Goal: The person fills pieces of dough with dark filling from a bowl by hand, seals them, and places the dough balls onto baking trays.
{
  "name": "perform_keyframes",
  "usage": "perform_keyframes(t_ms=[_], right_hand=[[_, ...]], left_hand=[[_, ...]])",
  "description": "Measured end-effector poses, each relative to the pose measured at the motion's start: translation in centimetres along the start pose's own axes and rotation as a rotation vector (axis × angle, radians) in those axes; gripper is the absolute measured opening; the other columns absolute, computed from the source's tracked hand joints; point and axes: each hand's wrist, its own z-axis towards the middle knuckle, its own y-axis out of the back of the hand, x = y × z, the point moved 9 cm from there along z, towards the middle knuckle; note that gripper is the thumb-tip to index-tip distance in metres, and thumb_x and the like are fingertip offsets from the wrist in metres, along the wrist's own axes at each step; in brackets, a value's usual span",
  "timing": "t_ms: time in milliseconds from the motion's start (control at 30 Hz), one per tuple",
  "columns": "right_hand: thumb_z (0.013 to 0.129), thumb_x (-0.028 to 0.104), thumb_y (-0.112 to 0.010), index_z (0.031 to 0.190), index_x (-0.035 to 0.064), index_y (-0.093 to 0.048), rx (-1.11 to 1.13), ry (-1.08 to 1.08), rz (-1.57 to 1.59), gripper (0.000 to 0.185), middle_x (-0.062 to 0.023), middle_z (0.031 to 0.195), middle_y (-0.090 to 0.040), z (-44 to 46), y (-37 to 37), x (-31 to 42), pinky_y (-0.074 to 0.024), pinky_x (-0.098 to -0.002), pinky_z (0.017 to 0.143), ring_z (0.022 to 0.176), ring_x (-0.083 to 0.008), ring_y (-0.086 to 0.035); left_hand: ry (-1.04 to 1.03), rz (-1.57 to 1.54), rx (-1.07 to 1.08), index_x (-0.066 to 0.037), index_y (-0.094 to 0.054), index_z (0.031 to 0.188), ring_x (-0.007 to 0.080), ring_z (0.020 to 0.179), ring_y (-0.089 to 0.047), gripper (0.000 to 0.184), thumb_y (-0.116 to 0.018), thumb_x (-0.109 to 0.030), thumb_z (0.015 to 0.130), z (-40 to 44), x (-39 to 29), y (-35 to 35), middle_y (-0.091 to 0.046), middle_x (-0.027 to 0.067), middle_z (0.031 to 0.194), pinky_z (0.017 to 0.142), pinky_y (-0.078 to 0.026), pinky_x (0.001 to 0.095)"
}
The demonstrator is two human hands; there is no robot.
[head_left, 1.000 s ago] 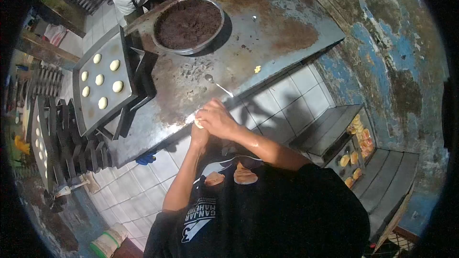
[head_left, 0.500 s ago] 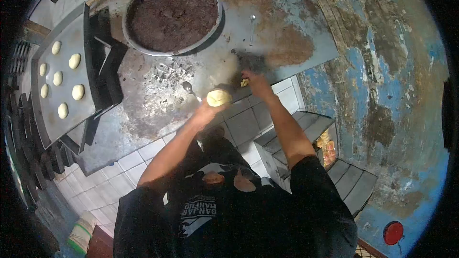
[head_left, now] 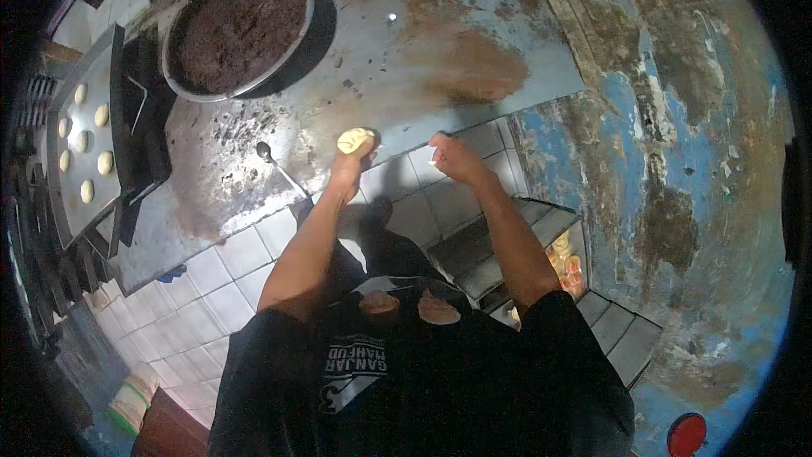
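Observation:
My left hand (head_left: pixel 348 171) is closed around a piece of pale yellow dough (head_left: pixel 355 140), whose rounded top shows above the fingers. A little to its right, near the table edge, my right hand (head_left: pixel 458 159) has its fingers drawn together. Something small and pale shows at those fingertips, too small to name. A spoon (head_left: pixel 286 176) lies on the table to the left of my left hand, its handle reaching past the front edge. The worn metal table (head_left: pixel 381 85) extends beyond both hands.
A large round basin (head_left: pixel 309 13) of dark brown crumbly filling (head_left: pixel 241 30) stands at the back left. Further left, a metal tray (head_left: pixel 68 211) carries several dough pieces (head_left: pixel 105 162). A second spoon (head_left: pixel 391 19) lies at the back. Steps (head_left: pixel 622 334) are at lower right.
The view has shifted, so the basin, tray and spoon appear further left. My left hand still holds the dough, now turned and higher in view. The yellow bit at my right fingers is less distinct.

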Motion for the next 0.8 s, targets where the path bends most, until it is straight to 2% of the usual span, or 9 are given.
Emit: perform_keyframes(t_ms=[133, 233, 300, 333, 433, 467, 600, 733, 800], right_hand=[[0.085, -0.007, -0.057, 0.135, -0.0031, -0.045, -0.400, 0.277, 0.757, 0.052, -0.0145, 0.116, -0.070, -2.5, 4.5, 2.0, -0.0534, -0.0314, 0.090, 0.100, -0.0217, -0.070], [0.084, -0.006, -0.055, 0.142, 0.0014, -0.042, -0.452, 0.271, 0.462, 0.060, -0.0185, 0.124, -0.065, -5.0, 6.2, 12.7, -0.0503, -0.0416, 0.099, 0.115, -0.0281, -0.064], [0.085, -0.010, -0.047, 0.145, 0.0040, -0.042, -0.532, 0.602, -0.199, 0.062, -0.0204, 0.132, -0.060, -5.9, 2.7, 20.3, -0.0475, -0.0464, 0.103, 0.121, -0.0312, -0.060], [0.086, -0.003, -0.053, 0.138, 0.0043, -0.050, -0.570, 0.744, -0.157, 0.052, -0.0190, 0.125, -0.065, -7.1, 2.4, 22.6, -0.0482, -0.0451, 0.100, 0.123, -0.0326, -0.058], [0.089, 0.005, -0.057, 0.129, 0.0020, -0.056, -0.412, 0.588, 0.216, 0.040, -0.0176, 0.112, -0.069, -3.9, 2.8, 24.8, -0.0510, -0.0451, 0.092, 0.113, -0.0344, -0.063], [0.091, 0.015, -0.060, 0.121, 0.0020, -0.059, -0.469, 0.641, 0.372, 0.033, -0.0171, 0.099, -0.070, -2.6, 3.1, 25.5, -0.0519, -0.0503, 0.083, 0.097, -0.0403, -0.067], [0.089, 0.011, -0.058, 0.093, 0.0008, -0.061, -0.299, 0.589, -0.031, 0.012, -0.0241, 0.080, -0.068, 6.4, -6.8, 30.4, -0.0567, -0.0497, 0.069, 0.076, -0.0445, -0.068], [0.085, 0.002, -0.059, 0.106, -0.0100, -0.056, -0.274, 0.537, -0.185, 0.024, -0.0278, 0.094, -0.066, 8.5, -12.4, 32.5, -0.0593, -0.0445, 0.073, 0.084, -0.0403, -0.071], [0.085, 0.002, -0.059, 0.106, -0.0094, -0.057, -0.196, 0.505, -0.247, 0.025, -0.0282, 0.096, -0.066, 9.0, -13.2, 32.5, -0.0592, -0.0444, 0.073, 0.086, -0.0396, -0.071]], left_hand=[[-0.201, 0.265, 0.016, -0.007, -0.062, 0.120, 0.0135, 0.088, -0.065, 0.033, -0.073, -0.020, 0.092, -2.3, -3.2, -2.3, -0.070, 0.0025, 0.107, 0.077, -0.052, 0.0281], [-0.496, 0.665, -0.046, -0.002, -0.062, 0.120, 0.0219, 0.098, -0.067, 0.039, -0.075, -0.019, 0.087, -3.5, -5.5, -3.3, -0.071, 0.0105, 0.112, 0.086, -0.052, 0.0356], [-0.528, 0.593, -0.131, -0.003, -0.063, 0.118, 0.0216, 0.097, -0.066, 0.037, -0.075, -0.020, 0.087, -5.7, -6.7, -3.0, -0.071, 0.0109, 0.109, 0.085, -0.052, 0.0362], [-0.463, 0.595, -0.206, -0.003, -0.064, 0.117, 0.0206, 0.096, -0.066, 0.036, -0.074, -0.019, 0.087, -6.1, -6.8, -0.9, -0.071, 0.0109, 0.108, 0.084, -0.052, 0.0360], [-0.338, 0.557, -0.398, -0.003, -0.064, 0.114, 0.0172, 0.095, -0.066, 0.031, -0.073, -0.015, 0.087, -7.9, -6.2, 6.5, -0.071, 0.0098, 0.104, 0.079, -0.052, 0.0340], [-0.345, 0.548, -0.429, -0.004, -0.065, 0.113, 0.0158, 0.094, -0.066, 0.029, -0.072, -0.014, 0.087, -9.8, -6.4, 8.9, -0.071, 0.0088, 0.103, 0.078, -0.052, 0.0326], [-0.419, 0.411, -0.491, -0.005, -0.056, 0.123, 0.0122, 0.089, -0.063, 0.040, -0.070, -0.003, 0.085, -18.9, -9.2, 13.3, -0.066, 0.0020, 0.104, 0.075, -0.052, 0.0248], [-0.480, 0.414, -0.592, -0.004, -0.044, 0.138, 0.0161, 0.102, -0.062, 0.067, -0.071, 0.008, 0.079, -24.1, -12.8, 17.3, -0.064, 0.0042, 0.111, 0.093, -0.050, 0.0300], [-0.479, 0.315, -0.582, -0.004, -0.045, 0.137, 0.0159, 0.105, -0.063, 0.064, -0.073, 0.007, 0.080, -24.9, -15.0, 18.5, -0.064, 0.0050, 0.113, 0.093, -0.050, 0.0295]])
